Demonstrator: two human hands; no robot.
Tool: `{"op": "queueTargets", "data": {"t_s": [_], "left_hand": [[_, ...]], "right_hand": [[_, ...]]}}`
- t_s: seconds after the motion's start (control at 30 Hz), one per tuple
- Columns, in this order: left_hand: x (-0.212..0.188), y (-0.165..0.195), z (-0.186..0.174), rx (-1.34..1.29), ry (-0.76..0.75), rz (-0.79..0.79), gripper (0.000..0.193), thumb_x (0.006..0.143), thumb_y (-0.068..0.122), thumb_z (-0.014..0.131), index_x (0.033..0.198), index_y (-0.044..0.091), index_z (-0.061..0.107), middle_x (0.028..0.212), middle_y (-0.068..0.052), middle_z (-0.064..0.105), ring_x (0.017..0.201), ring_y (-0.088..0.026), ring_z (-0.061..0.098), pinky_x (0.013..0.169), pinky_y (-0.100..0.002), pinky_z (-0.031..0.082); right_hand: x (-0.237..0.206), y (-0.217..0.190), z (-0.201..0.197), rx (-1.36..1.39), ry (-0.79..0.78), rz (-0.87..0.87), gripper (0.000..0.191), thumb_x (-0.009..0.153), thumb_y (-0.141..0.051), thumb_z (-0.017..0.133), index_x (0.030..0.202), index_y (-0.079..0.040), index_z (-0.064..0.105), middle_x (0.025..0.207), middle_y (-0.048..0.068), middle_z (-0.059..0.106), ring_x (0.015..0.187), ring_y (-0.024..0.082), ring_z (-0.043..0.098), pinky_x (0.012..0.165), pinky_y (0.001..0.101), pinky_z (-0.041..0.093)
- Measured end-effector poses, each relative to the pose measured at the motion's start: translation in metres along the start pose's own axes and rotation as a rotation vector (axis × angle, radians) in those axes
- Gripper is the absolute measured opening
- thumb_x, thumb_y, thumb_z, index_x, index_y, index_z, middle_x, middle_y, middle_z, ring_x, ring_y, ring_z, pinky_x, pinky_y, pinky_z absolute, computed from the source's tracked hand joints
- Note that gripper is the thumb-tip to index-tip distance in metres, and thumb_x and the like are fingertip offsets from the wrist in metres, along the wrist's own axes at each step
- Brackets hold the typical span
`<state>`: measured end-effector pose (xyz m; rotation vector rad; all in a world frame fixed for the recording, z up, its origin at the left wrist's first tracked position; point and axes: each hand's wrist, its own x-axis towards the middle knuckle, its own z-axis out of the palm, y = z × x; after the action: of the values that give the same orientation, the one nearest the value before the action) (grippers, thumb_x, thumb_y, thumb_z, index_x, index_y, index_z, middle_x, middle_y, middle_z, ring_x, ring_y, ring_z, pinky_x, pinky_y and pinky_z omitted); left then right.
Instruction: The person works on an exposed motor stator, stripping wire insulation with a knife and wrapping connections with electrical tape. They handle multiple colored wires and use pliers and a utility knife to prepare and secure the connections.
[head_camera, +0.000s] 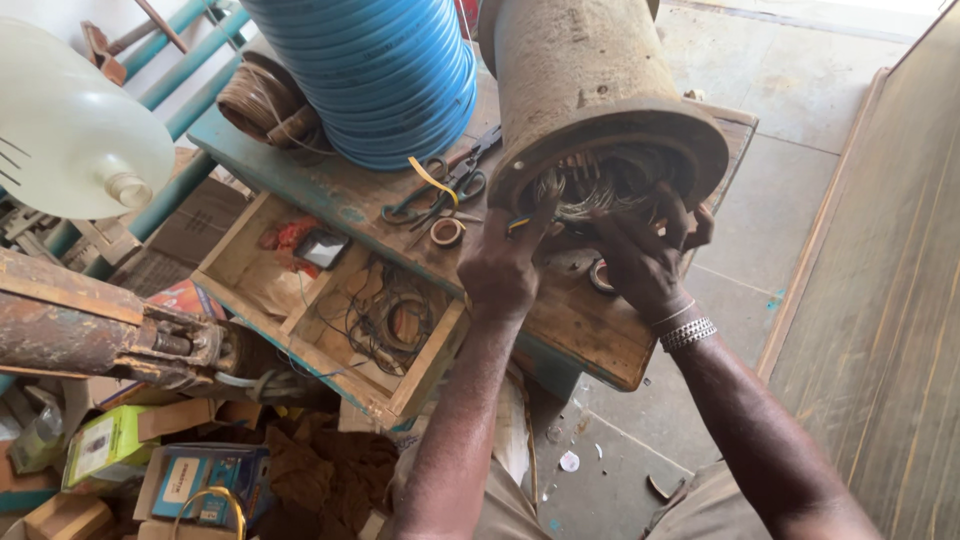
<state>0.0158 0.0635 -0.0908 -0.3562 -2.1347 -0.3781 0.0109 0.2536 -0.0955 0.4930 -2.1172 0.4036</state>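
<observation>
A large rusty cylindrical motor housing (590, 80) lies on the wooden workbench (560, 320), its open end facing me with wire windings (600, 185) inside. My left hand (505, 260) reaches to the lower left of the opening, fingers pinched at the windings near a small yellow-and-blue piece. My right hand (645, 250), with metal bracelets on the wrist, has its fingers pushed into the windings at the lower right of the opening. What the fingertips grip is hidden.
Scissors and pliers (440, 190) and a tape roll (446, 232) lie left of the housing. A blue hose coil (380, 70) stands behind. An open drawer (330, 300) holds wires. A rusty pump (100, 330) and cardboard boxes (150, 460) sit at left.
</observation>
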Motion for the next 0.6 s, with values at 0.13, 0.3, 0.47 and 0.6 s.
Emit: {"op": "queueTargets", "data": {"t_s": [0.13,0.3,0.47,0.6], "left_hand": [[-0.008,0.008,0.014,0.000,-0.051,-0.021,0.045,0.093,0.020,0.073,0.134,0.039,0.070,0.092,-0.001,0.057,0.071,-0.019,0.063,0.058,-0.035,0.051],[0.004,0.009,0.014,0.009,-0.039,0.004,0.043,0.093,0.014,0.071,0.127,0.038,0.075,0.086,0.001,0.055,0.065,-0.017,0.059,0.054,-0.034,0.048],[0.029,0.017,0.015,-0.026,-0.037,0.029,0.034,0.091,0.020,0.073,0.120,0.037,0.078,0.085,0.001,0.056,0.066,-0.018,0.060,0.054,-0.036,0.047],[0.037,0.017,0.020,-0.037,-0.031,0.045,0.033,0.090,0.020,0.073,0.119,0.035,0.078,0.084,0.002,0.056,0.066,-0.018,0.060,0.055,-0.036,0.047]], "right_hand": [[-0.008,0.010,-0.003,0.116,-0.038,-0.011,0.038,0.088,-0.018,0.081,0.125,-0.029,0.079,0.123,-0.002,0.074,0.152,0.038,0.030,0.124,0.0553,0.020],[-0.001,0.016,-0.006,0.045,0.021,-0.049,0.037,0.087,-0.013,0.081,0.118,-0.032,0.082,0.114,-0.009,0.075,0.145,0.036,0.032,0.119,0.0539,0.021],[0.002,0.042,-0.004,-0.058,0.111,-0.044,0.022,0.086,-0.029,0.087,0.106,-0.039,0.084,0.114,-0.014,0.071,0.145,0.025,0.032,0.116,0.0515,0.019],[-0.003,0.054,0.003,-0.075,0.266,0.008,0.024,0.081,-0.055,0.091,0.091,-0.042,0.074,0.126,-0.007,0.059,0.144,0.027,0.028,0.113,0.0536,0.020]]}}
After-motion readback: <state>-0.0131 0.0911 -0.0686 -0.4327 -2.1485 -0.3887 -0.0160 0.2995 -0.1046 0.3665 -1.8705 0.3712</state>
